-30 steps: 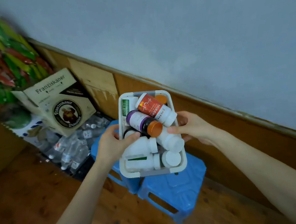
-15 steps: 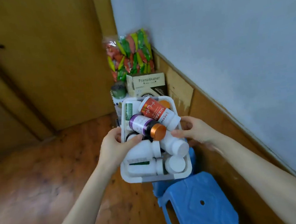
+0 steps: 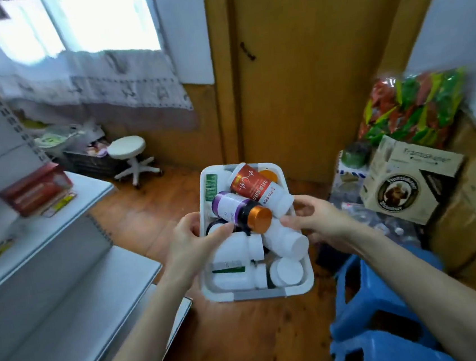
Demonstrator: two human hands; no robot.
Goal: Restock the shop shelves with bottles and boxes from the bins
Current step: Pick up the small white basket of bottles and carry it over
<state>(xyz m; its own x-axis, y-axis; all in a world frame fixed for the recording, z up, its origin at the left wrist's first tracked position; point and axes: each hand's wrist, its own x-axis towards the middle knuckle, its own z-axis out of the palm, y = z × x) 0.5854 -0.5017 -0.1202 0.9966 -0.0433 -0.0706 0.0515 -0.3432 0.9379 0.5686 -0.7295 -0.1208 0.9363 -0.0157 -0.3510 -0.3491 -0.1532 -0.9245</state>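
Note:
I hold a white plastic bin (image 3: 260, 292) in the air in front of me, full of several pill bottles. My left hand (image 3: 192, 242) grips its left rim, thumb over the edge. My right hand (image 3: 316, 220) grips the right rim. On top lie a red-labelled white bottle (image 3: 256, 188) and a purple-labelled dark bottle with an orange cap (image 3: 241, 210). White bottles (image 3: 285, 241) fill the near end. The white shop shelves (image 3: 62, 248) stand at the left, with a red box (image 3: 35, 191) on an upper shelf.
Blue plastic stools (image 3: 382, 312) stand at the lower right. A Franziskaner carton (image 3: 407, 180), a bag of coloured packets (image 3: 411, 106) and cardboard boxes sit at the right wall. A white round stool (image 3: 131, 156) and a wooden door (image 3: 307, 64) are ahead.
I lifted the bin off the blue stool and turned left with it, away from the wall. The door, window and shelves have come into view. Both hands kept their grip.

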